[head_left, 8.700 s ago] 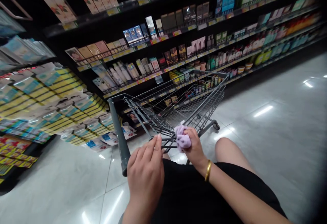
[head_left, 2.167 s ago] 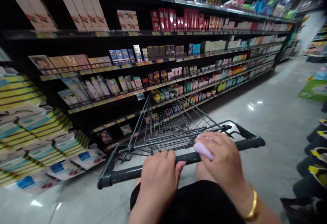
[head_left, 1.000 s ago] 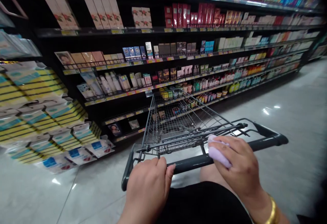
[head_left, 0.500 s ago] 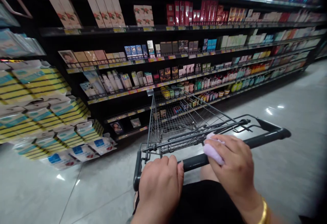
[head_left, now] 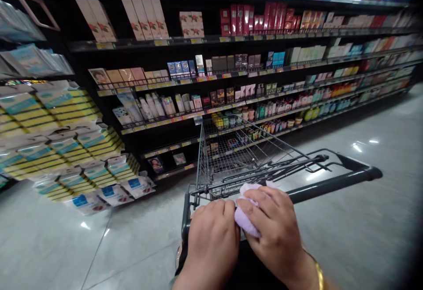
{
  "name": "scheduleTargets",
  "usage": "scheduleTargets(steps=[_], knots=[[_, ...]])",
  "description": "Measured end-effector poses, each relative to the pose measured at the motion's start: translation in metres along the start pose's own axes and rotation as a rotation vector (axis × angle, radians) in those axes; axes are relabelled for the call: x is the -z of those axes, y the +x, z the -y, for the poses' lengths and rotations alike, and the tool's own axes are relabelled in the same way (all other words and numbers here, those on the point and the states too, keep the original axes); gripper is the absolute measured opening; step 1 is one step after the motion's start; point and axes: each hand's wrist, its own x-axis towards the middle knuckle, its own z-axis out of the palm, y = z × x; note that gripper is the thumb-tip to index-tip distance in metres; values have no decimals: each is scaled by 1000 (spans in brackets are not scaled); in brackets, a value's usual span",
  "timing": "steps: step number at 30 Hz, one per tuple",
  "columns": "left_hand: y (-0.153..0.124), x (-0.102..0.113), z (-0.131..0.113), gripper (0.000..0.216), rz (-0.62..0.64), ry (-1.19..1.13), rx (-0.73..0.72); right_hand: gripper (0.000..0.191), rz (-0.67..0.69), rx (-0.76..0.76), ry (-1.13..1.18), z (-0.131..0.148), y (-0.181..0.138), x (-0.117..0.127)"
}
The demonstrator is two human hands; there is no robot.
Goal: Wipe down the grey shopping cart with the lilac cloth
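A wire shopping cart (head_left: 228, 153) stands right in front of me, its dark handlebar (head_left: 333, 186) running across the view. My left hand (head_left: 211, 232) is wrapped round the left part of that bar. Close beside it, my right hand (head_left: 274, 228) is closed over a light purple cloth (head_left: 246, 221), which it presses on the bar. The cloth's edge touches or nearly touches my left hand. A gold bangle (head_left: 319, 274) circles the right wrist. The part of the bar under both hands is hidden.
Long store shelves (head_left: 228, 77) with boxed and bottled goods stretch across the far side. Yellow packs (head_left: 66, 144) are stacked on the left, with white bags (head_left: 114, 194) at their foot. Grey shiny floor (head_left: 370, 228) extends to the right.
My right hand has slid left along the handlebar with the purple cloth, up to my left hand. The left hand keeps its hold. The view has shifted slightly.
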Motion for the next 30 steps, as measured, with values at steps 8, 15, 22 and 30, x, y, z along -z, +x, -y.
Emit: scheduleTargets(steps=[8, 15, 22, 30], knots=[[-11, 21, 29, 24, -37, -87, -70, 20, 27, -96, -120, -37, 2, 14], [-12, 3, 42, 30, -152, -70, -56, 29, 6, 87, 62, 29, 3, -9], [-16, 1, 39, 20, -239, -205, -26, 20, 68, -89, 24, 9, 12, -2], [-21, -3, 41, 21, -322, -326, -47, 30, 70, 145, 117, 35, 3, -13]])
